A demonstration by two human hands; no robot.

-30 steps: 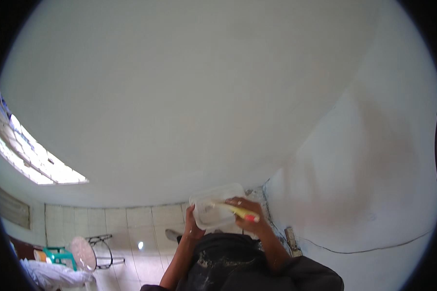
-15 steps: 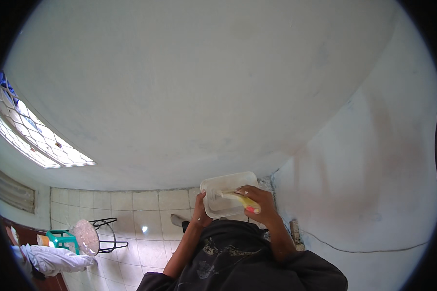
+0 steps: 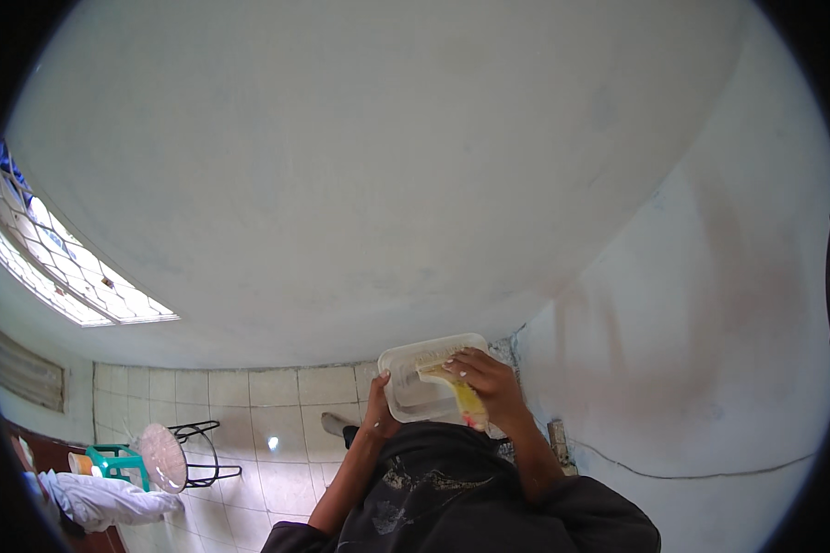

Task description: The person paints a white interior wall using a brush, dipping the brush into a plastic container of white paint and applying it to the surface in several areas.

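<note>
A clear plastic tub [image 3: 406, 354] with pale smears inside is held in front of my body. My left hand [image 3: 379, 408] grips its left side, thumb over the rim. My right hand [image 3: 491, 382] is closed round a paintbrush [image 3: 470, 404] with a yellow handle and a reddish end. The brush's pale head is over the inside of the tub, and the handle slants down toward me. Whether the bristles touch the tub cannot be made out. My dark shirt shows pale stains.
A whitish wall [image 3: 360, 184] rises ahead and meets another wall [image 3: 682, 369] at the right corner. A thin cable [image 3: 673, 476] runs along the right wall. On the left are a round-topped stool [image 3: 163, 458], a green stool [image 3: 124, 465], a person's pale trouser leg [image 3: 111, 499] and a grilled window [image 3: 74, 253].
My right hand has turned the paintbrush, so its handle points more toward me and its yellow side shows more. The left hand still holds the tub, which has shifted slightly.
</note>
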